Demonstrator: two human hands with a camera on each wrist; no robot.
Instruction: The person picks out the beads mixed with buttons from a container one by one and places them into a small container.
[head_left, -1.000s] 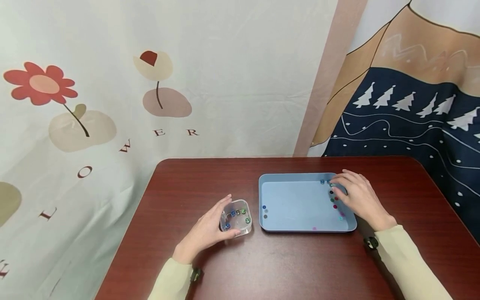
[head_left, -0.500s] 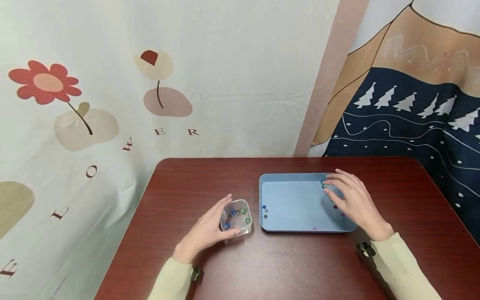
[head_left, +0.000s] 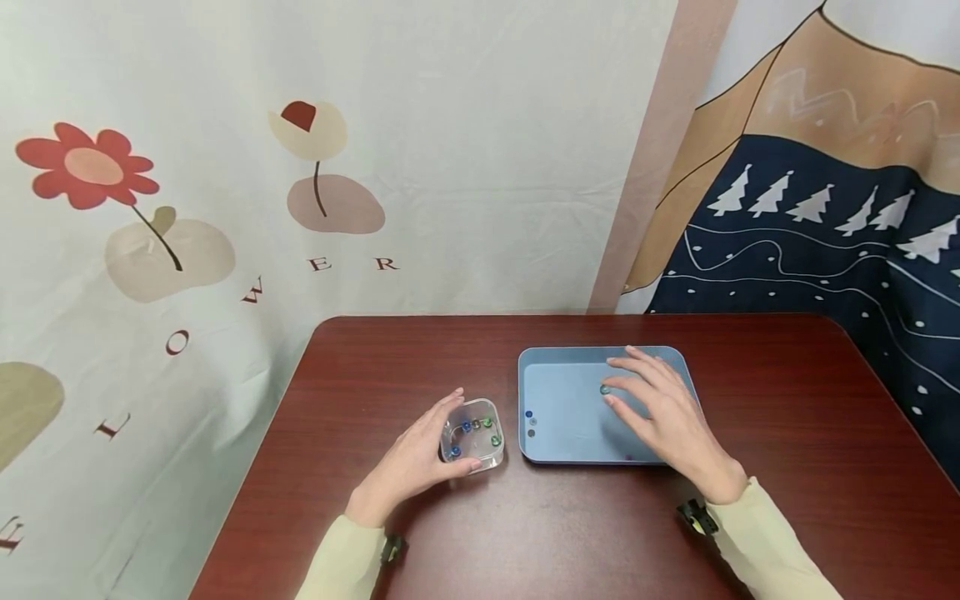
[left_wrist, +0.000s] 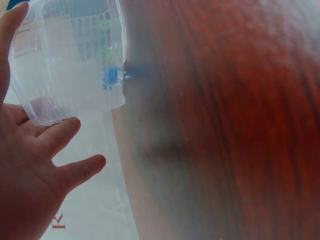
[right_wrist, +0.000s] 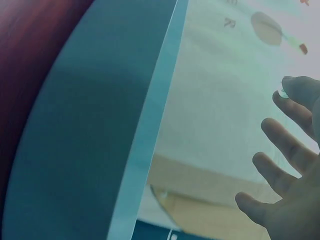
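Observation:
My left hand (head_left: 408, 458) holds a small clear plastic box (head_left: 476, 452) on the table, thumb at its near side and fingers at the far side. Several blue and green glass marbles lie in the box; a blue marble (left_wrist: 111, 76) shows through its wall in the left wrist view. Over the light blue tray (head_left: 573, 442), my right hand (head_left: 667, 412) pinches a greenish glass marble (head_left: 604, 389) between thumb and index finger, the other fingers spread. In the right wrist view that marble (right_wrist: 283, 93) peeks out between the fingertips.
Near the tray's left wall lie a blue marble (head_left: 528, 414) and two greyish ones. The right hand hides the tray's right part. The tray stands right of the box on a dark red wooden table (head_left: 480, 533), with printed curtains (head_left: 487, 167) behind it.
My right hand has lifted a marble from the tray's far right corner and moved left and nearer with it. The left hand and box have stayed in place.

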